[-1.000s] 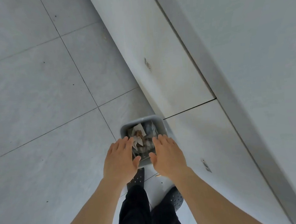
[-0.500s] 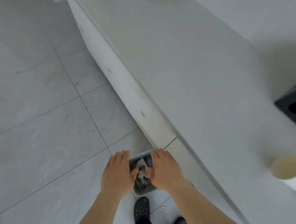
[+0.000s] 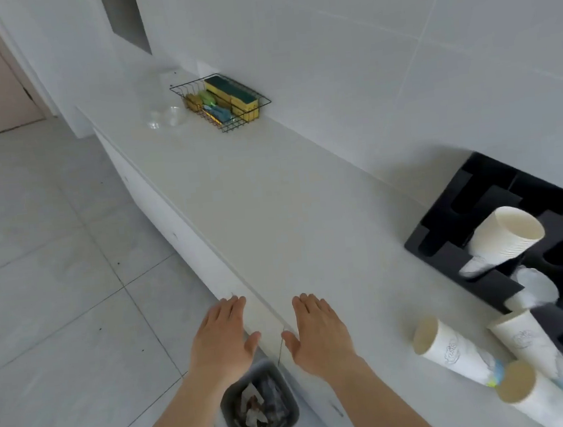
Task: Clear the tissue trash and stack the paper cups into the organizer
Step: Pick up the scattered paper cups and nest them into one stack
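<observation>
Hovering empty, fingers spread, both hands (image 3: 271,338) flank the white counter (image 3: 271,197) edge above grey floor tiles (image 3: 38,271).

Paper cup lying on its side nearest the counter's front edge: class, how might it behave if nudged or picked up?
The paper cup lies on its side, so a nudge would probably roll it in a curve, being tapered. It looks thin-walled and empty: likely light, and easily crushed by tight fingers.

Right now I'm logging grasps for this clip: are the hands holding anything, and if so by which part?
Nothing is held. The left hand and right hand are both open and empty, fingers spread, above the trash bin.
</observation>
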